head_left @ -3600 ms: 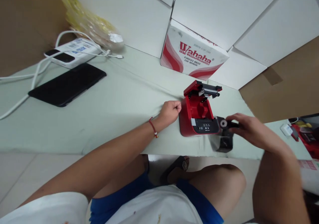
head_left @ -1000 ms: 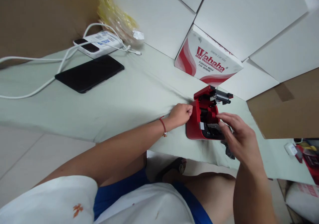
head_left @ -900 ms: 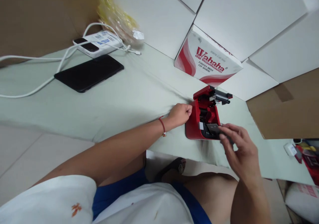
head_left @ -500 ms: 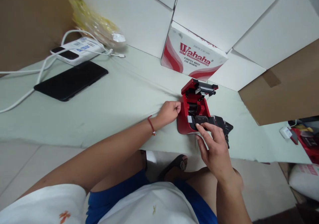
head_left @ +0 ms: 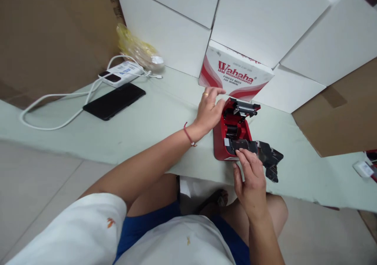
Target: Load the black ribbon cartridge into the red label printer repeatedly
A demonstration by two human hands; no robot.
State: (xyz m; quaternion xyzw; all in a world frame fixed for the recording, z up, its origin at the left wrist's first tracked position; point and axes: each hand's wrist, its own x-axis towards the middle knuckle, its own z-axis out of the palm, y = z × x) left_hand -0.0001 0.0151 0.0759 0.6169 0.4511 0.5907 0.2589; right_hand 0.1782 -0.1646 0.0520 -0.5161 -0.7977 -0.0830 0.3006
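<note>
A small red printer (head_left: 220, 145) stands near the table's front edge with its lid (head_left: 242, 107) raised. A dark roll (head_left: 232, 130) lies in its cavity. A black strip (head_left: 270, 159) runs from the front panel off to the right and lies crumpled on the cloth. My left hand (head_left: 209, 110) rests against the printer's left side by the lid hinge, fingers stretched out. My right hand (head_left: 251, 176) is at the printer's front, fingertips pressed on the strip over the panel, thumb below at the front face.
A red-and-white "Wahaha" carton (head_left: 235, 74) and white boxes (head_left: 176, 33) stand close behind the printer. At the far left lie a black phone (head_left: 114, 101), a white power bank (head_left: 120, 73) with a cable (head_left: 59, 114), and a yellow bag (head_left: 135, 49). Brown cardboard (head_left: 341, 116) lies to the right.
My left hand has opened from a fist beside the printer and moved up to the lid's side. My right hand stays at the front panel on the black strip. The camera has shifted.
</note>
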